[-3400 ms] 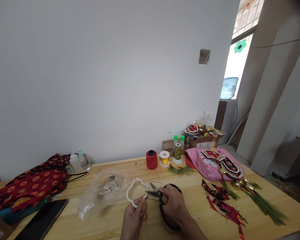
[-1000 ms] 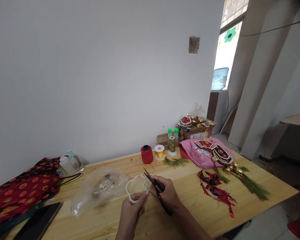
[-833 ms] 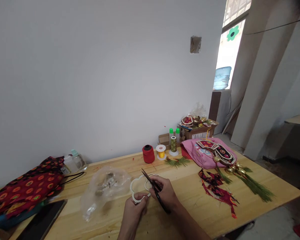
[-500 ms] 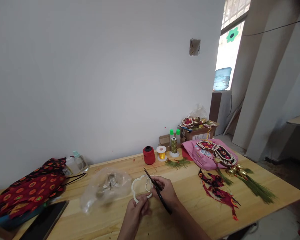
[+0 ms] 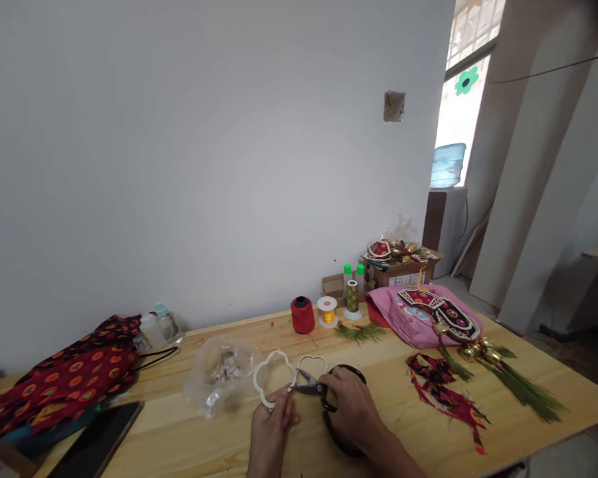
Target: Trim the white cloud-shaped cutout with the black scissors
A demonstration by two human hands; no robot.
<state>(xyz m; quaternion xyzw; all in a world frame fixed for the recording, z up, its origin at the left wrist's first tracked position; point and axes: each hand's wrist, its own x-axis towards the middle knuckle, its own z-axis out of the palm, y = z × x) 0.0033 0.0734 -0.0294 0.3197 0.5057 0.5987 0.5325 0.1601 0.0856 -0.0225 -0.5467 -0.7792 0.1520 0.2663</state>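
Cream scalloped flat frame (image 5: 256, 380), over the pale wooden table (image 5: 189, 441), twelve o'clock of the left hand (image 5: 272, 428), whose thumb and fingers pinch its lower rim! At four o'clock the right hand (image 5: 353, 406) wraps black-handled metal scissors (image 5: 311, 390), blades parted beside the rim. Best, I'd say: frame steady, fingertips clear of blades.

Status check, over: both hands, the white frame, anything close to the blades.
Left hand pinching scalloped white frame. Right hand on black scissors, blades parted at the frame's edge. Second white outline close beyond the blades.
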